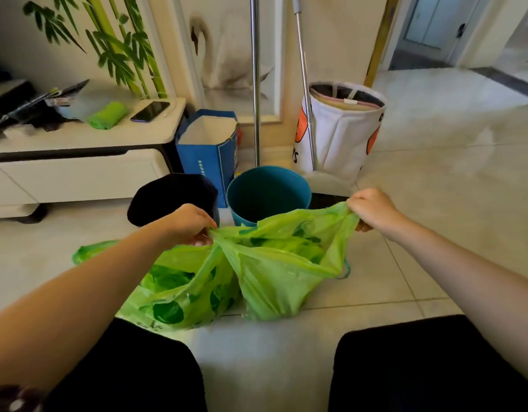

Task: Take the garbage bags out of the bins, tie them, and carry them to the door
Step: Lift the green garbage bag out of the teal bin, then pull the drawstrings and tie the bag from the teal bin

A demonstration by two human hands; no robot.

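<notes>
You're gripping thin, glossy green plastic bag (274,263); smooth blue plastic bin (268,193) is sitting on shiny tile floor (435,173).

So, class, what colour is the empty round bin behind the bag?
Teal blue bin, clearest in the head view, behind the green bag.

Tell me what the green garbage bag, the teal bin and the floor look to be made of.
Green garbage bag: thin plastic film, translucent and slightly glossy; it creases, and dark contents show through.
Teal bin: probably moulded plastic, smooth and matt, with an even rolled rim.
Floor: glazed tile, likely ceramic or polished stone; pale, with grout lines and soft reflections.
</notes>
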